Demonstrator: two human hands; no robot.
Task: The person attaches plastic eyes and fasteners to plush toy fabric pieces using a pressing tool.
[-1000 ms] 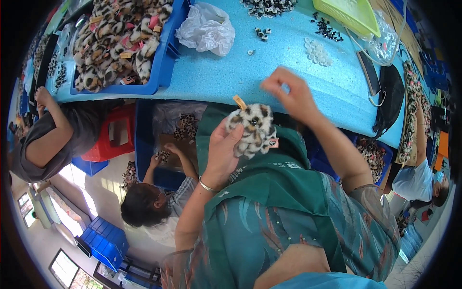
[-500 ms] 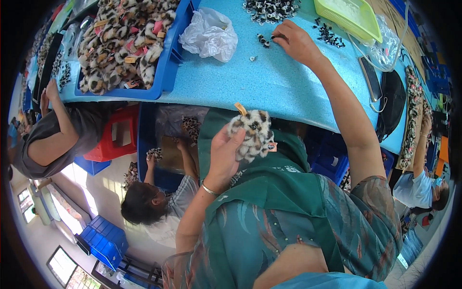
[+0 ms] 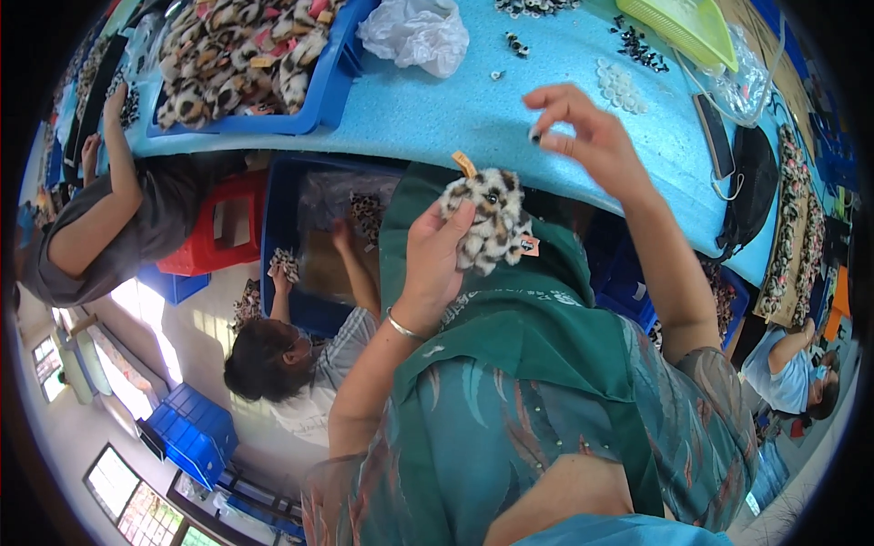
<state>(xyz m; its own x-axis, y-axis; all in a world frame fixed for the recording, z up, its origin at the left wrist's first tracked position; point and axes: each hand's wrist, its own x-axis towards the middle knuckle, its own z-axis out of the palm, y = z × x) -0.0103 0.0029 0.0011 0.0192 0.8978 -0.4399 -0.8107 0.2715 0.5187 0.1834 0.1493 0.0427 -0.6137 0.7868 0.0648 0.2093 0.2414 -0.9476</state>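
My left hand (image 3: 431, 264) grips a small spotted plush piece (image 3: 489, 235) in front of my green apron, below the table edge. The plush has cream fur with black and brown patches, one dark eye, a yellow tag on top and an orange-pink tag at the side. Over the blue tabletop (image 3: 510, 114) my right hand (image 3: 596, 146) pinches a tiny black toy eye (image 3: 535, 136) at its thumb. The eye's far end is too small to make out. Beyond that hand lie a little group of black eyes (image 3: 516, 45) and some clear round discs (image 3: 621, 86).
A blue crate (image 3: 319, 96) full of plush pieces stands at the far left, beside a crumpled white plastic bag (image 3: 417, 38). A yellow-green basket (image 3: 696, 38), a phone (image 3: 714, 136) and a black mask (image 3: 750, 187) are at the right. Co-workers (image 3: 273, 359) sit nearby.
My right hand has drawn back from the black parts toward me, lifting a small black eye. The clear discs it covered now show. The plush piece has risen slightly in view.
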